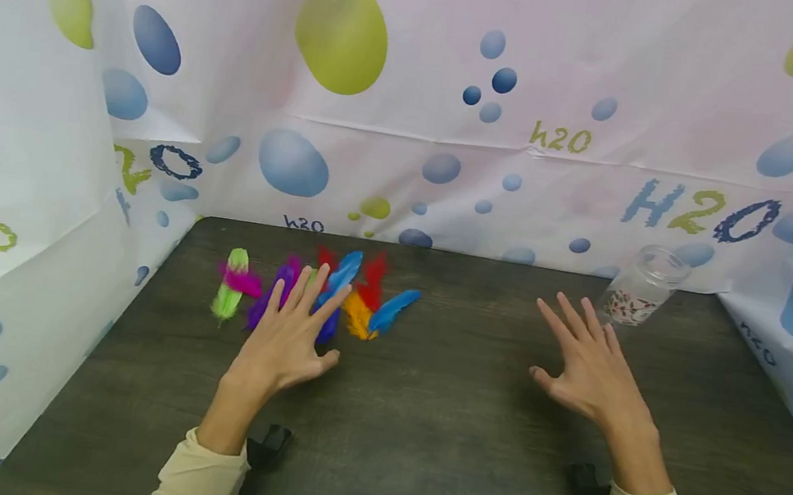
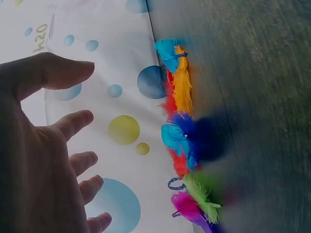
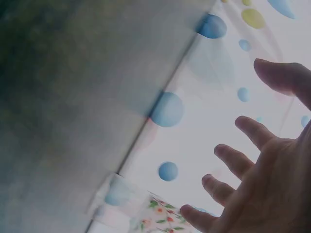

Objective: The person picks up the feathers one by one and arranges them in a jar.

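My left hand (image 1: 286, 349) is held with fingers spread near a row of colourful feathers, partly covering them in the head view. Among them are a green feather (image 1: 229, 300) crossed by a magenta one, an orange feather (image 1: 358, 314), a red feather (image 1: 373, 279) and a blue feather (image 1: 394, 311). The left wrist view shows the left palm (image 2: 43, 155) apart from the feathers, holding nothing. On the other side, my right hand (image 1: 596, 379) is also spread and holds nothing. Just beyond its fingertips stands a clear glass jar (image 1: 642, 288) with a flowery pattern on its lower part.
The dark wooden table (image 1: 435, 417) is bounded at the back and sides by a white sheet (image 1: 432, 78) printed with blue and green dots and "H2O" lettering. A black wrist mount (image 1: 268, 445) shows beside the left wrist, another (image 1: 589, 484) beside the right.
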A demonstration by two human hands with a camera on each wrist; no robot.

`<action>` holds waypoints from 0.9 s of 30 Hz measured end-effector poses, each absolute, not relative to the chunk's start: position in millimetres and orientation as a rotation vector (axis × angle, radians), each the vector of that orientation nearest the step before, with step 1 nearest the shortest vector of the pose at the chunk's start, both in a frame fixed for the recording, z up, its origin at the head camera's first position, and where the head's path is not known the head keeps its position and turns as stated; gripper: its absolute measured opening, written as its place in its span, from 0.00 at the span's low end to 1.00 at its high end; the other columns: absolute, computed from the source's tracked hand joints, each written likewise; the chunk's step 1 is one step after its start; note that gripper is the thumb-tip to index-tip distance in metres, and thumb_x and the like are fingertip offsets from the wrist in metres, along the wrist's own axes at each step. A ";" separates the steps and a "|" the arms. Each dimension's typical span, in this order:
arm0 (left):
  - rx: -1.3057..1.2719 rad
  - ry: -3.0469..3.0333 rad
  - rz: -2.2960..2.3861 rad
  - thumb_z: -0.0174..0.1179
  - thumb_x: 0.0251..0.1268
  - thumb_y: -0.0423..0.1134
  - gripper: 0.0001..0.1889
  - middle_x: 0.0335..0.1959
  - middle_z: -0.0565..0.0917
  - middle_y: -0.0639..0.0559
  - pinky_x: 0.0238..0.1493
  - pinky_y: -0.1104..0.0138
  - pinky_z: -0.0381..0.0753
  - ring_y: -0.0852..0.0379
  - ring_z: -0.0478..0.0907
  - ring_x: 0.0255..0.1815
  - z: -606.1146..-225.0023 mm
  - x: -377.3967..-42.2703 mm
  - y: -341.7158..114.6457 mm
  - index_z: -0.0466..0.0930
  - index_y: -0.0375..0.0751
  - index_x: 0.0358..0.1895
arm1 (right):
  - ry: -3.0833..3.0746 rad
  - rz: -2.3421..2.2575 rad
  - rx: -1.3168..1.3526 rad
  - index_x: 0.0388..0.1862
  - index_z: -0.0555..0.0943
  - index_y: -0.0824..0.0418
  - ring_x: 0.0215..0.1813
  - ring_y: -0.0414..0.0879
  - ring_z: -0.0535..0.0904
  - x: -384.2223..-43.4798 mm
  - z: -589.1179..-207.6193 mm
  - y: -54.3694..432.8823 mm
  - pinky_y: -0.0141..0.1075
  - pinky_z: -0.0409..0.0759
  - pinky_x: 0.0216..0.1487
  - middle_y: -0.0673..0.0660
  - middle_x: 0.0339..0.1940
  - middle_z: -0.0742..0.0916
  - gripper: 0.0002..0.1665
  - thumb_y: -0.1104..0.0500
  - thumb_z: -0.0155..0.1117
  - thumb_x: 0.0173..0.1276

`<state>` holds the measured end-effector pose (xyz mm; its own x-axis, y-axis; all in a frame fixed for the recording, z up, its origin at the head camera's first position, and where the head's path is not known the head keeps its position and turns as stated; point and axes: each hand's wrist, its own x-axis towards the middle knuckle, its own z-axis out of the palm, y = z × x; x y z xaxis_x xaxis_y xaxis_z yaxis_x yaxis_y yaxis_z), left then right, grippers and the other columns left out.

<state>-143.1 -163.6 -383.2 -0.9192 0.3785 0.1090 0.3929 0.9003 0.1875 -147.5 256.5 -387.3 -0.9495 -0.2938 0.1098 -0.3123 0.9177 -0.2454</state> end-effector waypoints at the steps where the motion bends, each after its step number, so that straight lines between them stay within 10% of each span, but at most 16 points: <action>1: -0.606 -2.999 -0.327 0.64 0.63 0.51 0.46 0.85 0.45 0.37 0.80 0.36 0.36 0.33 0.38 0.85 -382.8 -142.9 -163.7 0.55 0.46 0.84 | -2.988 0.389 0.479 0.85 0.55 0.57 0.82 0.73 0.50 -147.4 -384.5 257.3 0.75 0.52 0.73 0.69 0.84 0.58 0.55 0.45 0.71 0.65; 7: -0.597 -3.035 -0.414 0.66 0.66 0.48 0.45 0.85 0.45 0.37 0.81 0.39 0.36 0.35 0.38 0.85 -380.2 -141.6 -163.4 0.55 0.46 0.84 | -2.770 0.328 0.422 0.79 0.65 0.62 0.65 0.74 0.74 -150.6 -361.9 265.1 0.70 0.78 0.50 0.72 0.74 0.72 0.49 0.49 0.75 0.63; 13: -0.618 -3.023 -0.420 0.67 0.70 0.44 0.41 0.84 0.53 0.35 0.81 0.39 0.46 0.33 0.46 0.84 -383.5 -145.4 -163.9 0.59 0.42 0.82 | -2.379 0.419 0.325 0.64 0.78 0.69 0.41 0.71 0.83 -158.8 -351.0 278.0 0.64 0.81 0.37 0.74 0.52 0.85 0.32 0.63 0.74 0.60; 18: -0.640 -2.993 -0.394 0.66 0.72 0.42 0.35 0.79 0.63 0.33 0.79 0.39 0.55 0.34 0.57 0.81 -384.3 -149.0 -164.8 0.65 0.39 0.78 | -2.192 0.517 0.161 0.61 0.80 0.71 0.59 0.74 0.75 -172.8 -345.8 288.7 0.68 0.74 0.60 0.74 0.59 0.82 0.28 0.61 0.69 0.63; 27: -0.634 -2.985 -0.412 0.65 0.73 0.41 0.32 0.78 0.65 0.33 0.78 0.39 0.57 0.34 0.60 0.79 -385.1 -149.2 -165.8 0.68 0.36 0.76 | -2.340 0.701 -0.231 0.83 0.57 0.60 0.82 0.65 0.52 -190.2 -351.4 304.8 0.68 0.51 0.78 0.68 0.82 0.59 0.51 0.50 0.69 0.67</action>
<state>-149.2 -165.8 -385.1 -0.9133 0.3904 0.1159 0.4072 0.8795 0.2462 -190.2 304.8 -351.4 -0.7567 0.3403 0.5581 -0.0227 0.8396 -0.5428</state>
